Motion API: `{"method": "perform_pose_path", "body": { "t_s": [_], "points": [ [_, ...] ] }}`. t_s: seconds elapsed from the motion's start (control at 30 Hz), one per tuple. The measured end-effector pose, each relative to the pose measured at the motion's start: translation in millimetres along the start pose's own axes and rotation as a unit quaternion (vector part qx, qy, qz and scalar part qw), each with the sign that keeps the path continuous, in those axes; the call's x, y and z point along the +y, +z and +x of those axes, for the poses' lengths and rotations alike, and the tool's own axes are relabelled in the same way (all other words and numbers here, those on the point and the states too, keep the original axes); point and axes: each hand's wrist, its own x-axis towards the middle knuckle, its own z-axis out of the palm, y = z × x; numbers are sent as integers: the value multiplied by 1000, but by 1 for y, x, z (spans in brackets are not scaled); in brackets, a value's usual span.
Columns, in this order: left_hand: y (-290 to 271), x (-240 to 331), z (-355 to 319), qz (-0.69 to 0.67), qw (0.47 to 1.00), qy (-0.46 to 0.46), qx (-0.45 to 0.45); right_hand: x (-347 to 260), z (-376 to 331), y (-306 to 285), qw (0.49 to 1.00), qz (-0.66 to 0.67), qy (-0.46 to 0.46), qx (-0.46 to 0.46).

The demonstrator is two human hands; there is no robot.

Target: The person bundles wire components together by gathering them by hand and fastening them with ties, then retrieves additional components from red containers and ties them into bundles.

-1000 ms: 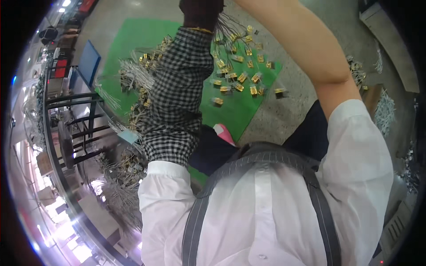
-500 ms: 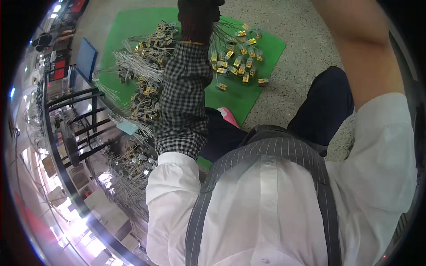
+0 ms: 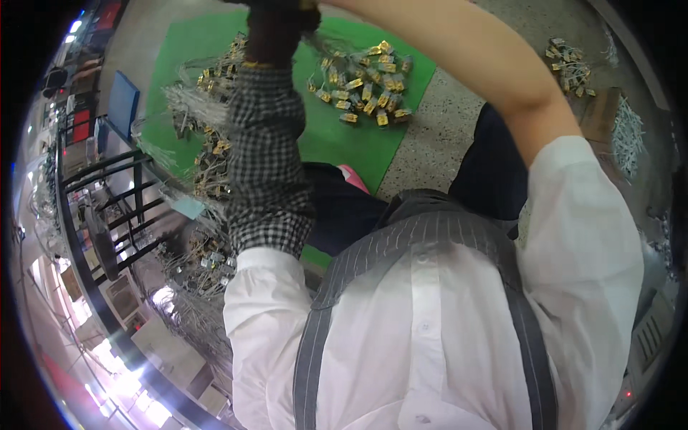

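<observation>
My left hand, in a dark glove with a checked sleeve cover below it, is at the top edge above the green mat. Its fingers are cut off or hidden, so its grip does not show. My bare right forearm reaches across to the same top edge, and the right hand lies beyond the picture. Just right of the glove, on the mat, is a cluster of small yellow-and-metal blocks with thin grey wires. More such wired parts lie heaped to the left of my left arm.
A black metal rack stands at left, beside a blue panel. A pale blue card rests on wires. On the right floor are another pile of yellow parts and a cardboard box beside many white pieces.
My right forearm has swung left across the top toward the gloved hand. The view has shifted, bringing the box and parts on the right into sight.
</observation>
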Motion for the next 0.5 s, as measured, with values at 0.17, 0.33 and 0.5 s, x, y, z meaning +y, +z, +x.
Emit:
{"method": "perform_pose_path", "body": {
  "t_s": [0.17, 0.33, 0.5],
  "points": [
    [164, -6, 89, -311, 921, -219, -83, 20, 61, 53, 783, 88, -321, 526],
    [297, 0, 154, -490, 854, -176, 22, -5, 37, 72, 882, 317, -172, 303],
    [287, -23, -9, -681, 706, -193, 29, 135, -10, 22, 905, 325, -99, 257]
  ]
}}
